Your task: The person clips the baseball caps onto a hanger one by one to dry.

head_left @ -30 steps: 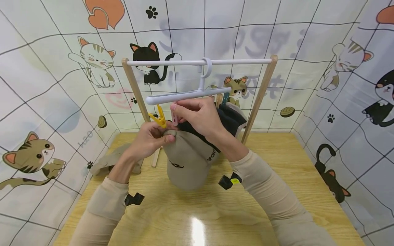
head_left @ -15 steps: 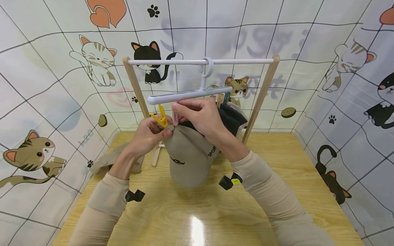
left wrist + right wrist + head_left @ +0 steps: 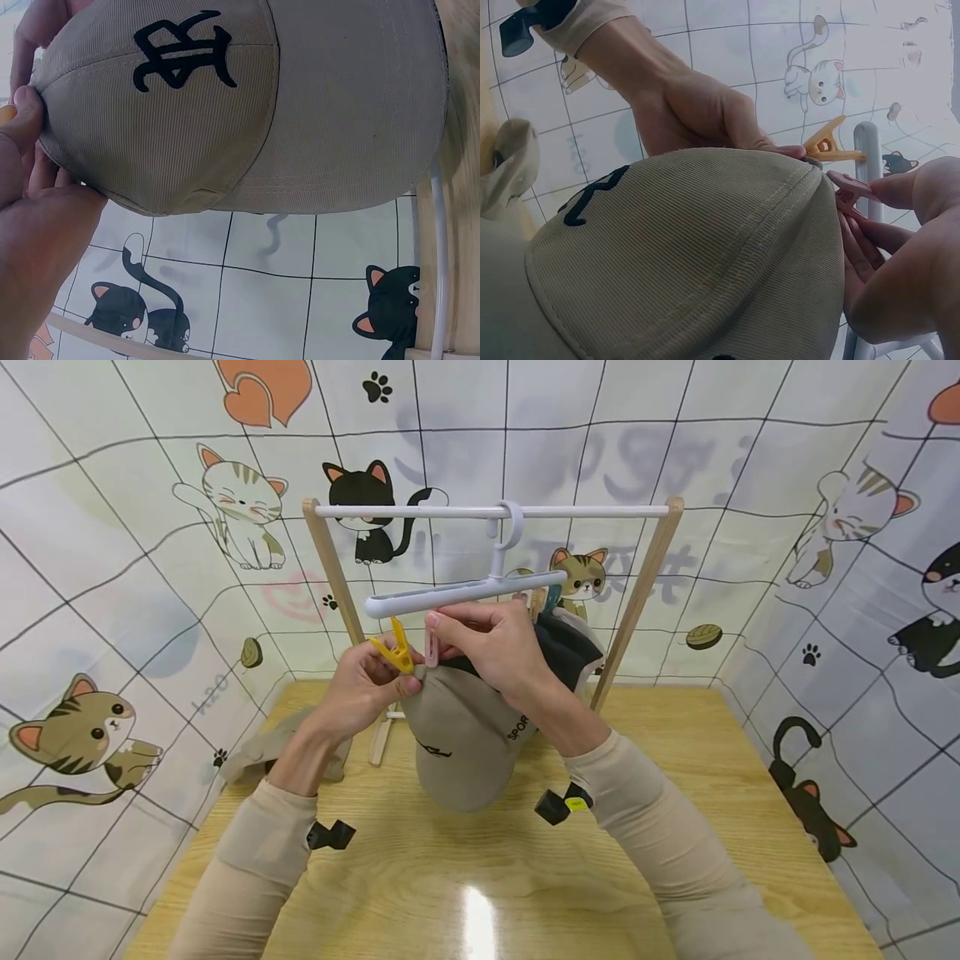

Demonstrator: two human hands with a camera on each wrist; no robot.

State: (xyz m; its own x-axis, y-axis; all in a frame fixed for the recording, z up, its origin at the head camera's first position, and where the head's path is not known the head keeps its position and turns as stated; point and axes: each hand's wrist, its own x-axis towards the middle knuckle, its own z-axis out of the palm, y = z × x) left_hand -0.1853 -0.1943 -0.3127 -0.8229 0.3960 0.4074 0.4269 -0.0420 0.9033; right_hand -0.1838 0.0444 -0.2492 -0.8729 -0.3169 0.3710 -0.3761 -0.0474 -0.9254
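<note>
A beige cap (image 3: 465,752) with dark embroidery hangs brim down below the pale hanger (image 3: 465,593). My left hand (image 3: 360,689) pinches its upper edge, thumb on the near side. In the right wrist view, a yellow clothespin (image 3: 829,146) stands beside those fingertips, on the hanger's end. My right hand (image 3: 498,643) squeezes a pink clothespin (image 3: 432,647) between thumb and fingers, right at the cap's top. Whether its jaws are around the fabric I cannot tell. Behind the right hand hangs a dark cap (image 3: 566,647), with a teal clothespin (image 3: 552,597) above it.
The hanger hooks over the white rail (image 3: 420,512) of a small wooden-legged rack (image 3: 637,602). Another beige cloth item (image 3: 285,747) lies on the wooden table (image 3: 420,877) behind my left forearm. A cat-printed sheet (image 3: 735,568) surrounds the table.
My left hand has lifted the beige cap slightly, bringing its upper edge closer to the pink clothespin. The right hand keeps its pinch and has barely moved.
</note>
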